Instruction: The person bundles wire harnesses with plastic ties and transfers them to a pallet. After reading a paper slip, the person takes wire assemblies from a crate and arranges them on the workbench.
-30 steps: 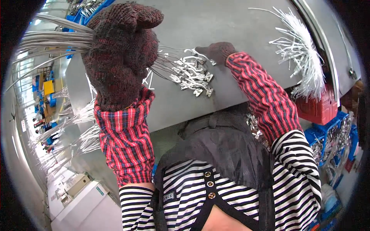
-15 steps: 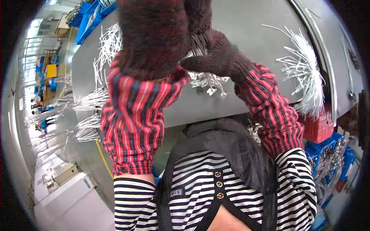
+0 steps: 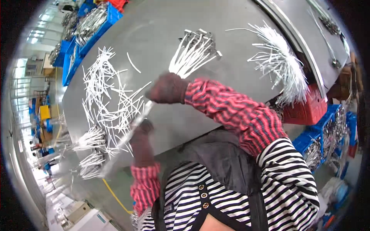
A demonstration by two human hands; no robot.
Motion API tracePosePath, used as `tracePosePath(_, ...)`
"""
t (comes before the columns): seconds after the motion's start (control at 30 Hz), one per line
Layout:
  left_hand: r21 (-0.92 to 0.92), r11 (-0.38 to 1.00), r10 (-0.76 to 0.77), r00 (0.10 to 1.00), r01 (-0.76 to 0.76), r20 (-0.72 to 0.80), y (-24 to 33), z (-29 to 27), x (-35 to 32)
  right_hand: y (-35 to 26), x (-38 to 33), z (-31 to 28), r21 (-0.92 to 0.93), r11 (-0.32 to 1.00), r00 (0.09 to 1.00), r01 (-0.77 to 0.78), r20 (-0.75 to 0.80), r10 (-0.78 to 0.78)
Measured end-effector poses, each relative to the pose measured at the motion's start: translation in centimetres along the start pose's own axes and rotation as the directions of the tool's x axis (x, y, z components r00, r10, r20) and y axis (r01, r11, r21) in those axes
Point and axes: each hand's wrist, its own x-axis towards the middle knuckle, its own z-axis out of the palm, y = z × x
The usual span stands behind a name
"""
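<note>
My right hand [image 3: 167, 89], in a dark knitted glove, is closed round a bundle of white wires [image 3: 192, 59]. Beyond the fist the wires fan out toward the far side, ending in small connectors and dark tips. The bundle's tail runs down to the left, past the table's near edge, smeared by motion. Beside that tail is my gloved left hand [image 3: 142, 134], its fingers too blurred to show whether they grip it. Loose white wires [image 3: 111, 92] lie scattered on the grey table [image 3: 227, 50] left of my hands.
Another fanned pile of white wires [image 3: 283, 61] lies at the right, beside a metal rail [image 3: 296, 32] and a red crate [image 3: 306, 109]. Two wire bundles [image 3: 90, 138] hang over the left edge. Blue bins [image 3: 111, 17] full of parts stand far left, with more blue bins [image 3: 322, 134] at lower right.
My hands have come nearer and to the left from the far side, and the left has dropped toward the table's near edge. The bundle's fanned end now shows; the view has shifted.
</note>
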Motion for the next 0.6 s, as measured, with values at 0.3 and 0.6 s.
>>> tracePosePath(0.3,0.278,0.874,0.295,0.889,-0.399,0.349,6.2,4.5,-2.4,0.9,-5.4,10.6,0.007,0.979,0.914,-0.203,0.361,0.187)
tracePosePath(0.6,0.165,0.706,0.392,0.574,-0.689,0.719,-2.5,10.0,1.8,-1.4,-9.0,4.3,-0.117,0.908,0.845,0.401,-0.336,-0.416)
